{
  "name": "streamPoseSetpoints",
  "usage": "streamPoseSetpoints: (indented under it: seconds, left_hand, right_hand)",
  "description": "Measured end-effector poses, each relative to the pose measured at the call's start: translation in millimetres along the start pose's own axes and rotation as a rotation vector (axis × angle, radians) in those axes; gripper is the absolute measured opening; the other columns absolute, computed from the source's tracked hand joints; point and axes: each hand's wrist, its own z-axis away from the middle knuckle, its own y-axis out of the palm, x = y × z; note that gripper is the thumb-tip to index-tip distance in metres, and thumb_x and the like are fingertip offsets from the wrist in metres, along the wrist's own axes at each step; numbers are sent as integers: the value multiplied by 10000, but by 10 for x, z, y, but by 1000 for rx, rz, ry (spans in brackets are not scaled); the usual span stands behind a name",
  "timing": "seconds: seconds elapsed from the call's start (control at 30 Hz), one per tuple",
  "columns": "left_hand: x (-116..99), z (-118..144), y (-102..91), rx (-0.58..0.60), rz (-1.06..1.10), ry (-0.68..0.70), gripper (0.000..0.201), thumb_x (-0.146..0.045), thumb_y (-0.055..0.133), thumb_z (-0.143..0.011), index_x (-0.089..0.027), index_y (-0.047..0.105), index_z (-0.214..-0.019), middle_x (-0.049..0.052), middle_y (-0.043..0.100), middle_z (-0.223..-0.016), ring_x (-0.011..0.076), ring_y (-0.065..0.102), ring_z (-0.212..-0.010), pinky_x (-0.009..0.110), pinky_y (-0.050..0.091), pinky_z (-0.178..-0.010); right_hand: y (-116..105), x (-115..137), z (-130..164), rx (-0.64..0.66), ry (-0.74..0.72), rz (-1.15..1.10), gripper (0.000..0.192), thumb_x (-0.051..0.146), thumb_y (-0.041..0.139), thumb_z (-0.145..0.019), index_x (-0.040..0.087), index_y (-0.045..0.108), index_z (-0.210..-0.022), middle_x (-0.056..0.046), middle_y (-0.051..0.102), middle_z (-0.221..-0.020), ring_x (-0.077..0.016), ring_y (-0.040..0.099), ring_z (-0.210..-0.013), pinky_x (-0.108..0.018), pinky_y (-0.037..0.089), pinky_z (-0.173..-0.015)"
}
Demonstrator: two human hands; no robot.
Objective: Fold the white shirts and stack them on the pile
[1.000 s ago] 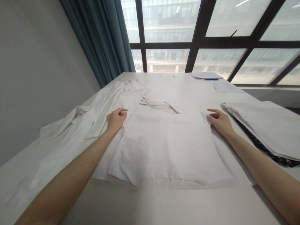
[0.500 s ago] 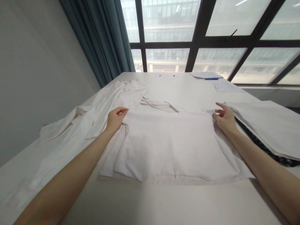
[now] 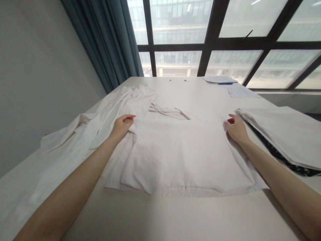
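White folded cloth garment point(image 3: 195, 154) — lying on a white table point(image 3: 185, 219).
Left hand point(image 3: 122, 127) and right hand point(image 3: 236, 129) — fingers pinching its far corners.

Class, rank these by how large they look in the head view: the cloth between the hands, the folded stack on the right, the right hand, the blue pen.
1. Cloth
2. Stack, partly out of frame
3. Right hand
4. Pen, farthest away, so looking smaller
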Motion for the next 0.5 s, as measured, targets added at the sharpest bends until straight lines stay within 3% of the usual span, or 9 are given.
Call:
streamPoseSetpoints:
  seconds: [0.3, 0.5]
  left_hand:
    - [-15, -8, 11, -6, 0, 13, 350, -321, 535, -752, -160, 722, -1001, 41, 669, -817, 175, 595, -744, 253, 475, -649]
    - [-40, 43, 40, 87, 33, 69, 499, -377, 654, -700, -146, 689, -1141, -21, 549, -641, 113, 477, -565, 220, 413, -547]
  right_hand:
    - [49, -28, -16, 13, -1, 100, 368, 420, 453, -828, 158, 674, -961, -194, 648, -961, -357, 585, -989, -524, 445, -873]
    - [-6, -16, -1, 54, -42, 58, 336, 417, 509, -807, 184, 681, -977, -175, 665, -1094, -335, 593, -1059, -453, 448, -919]
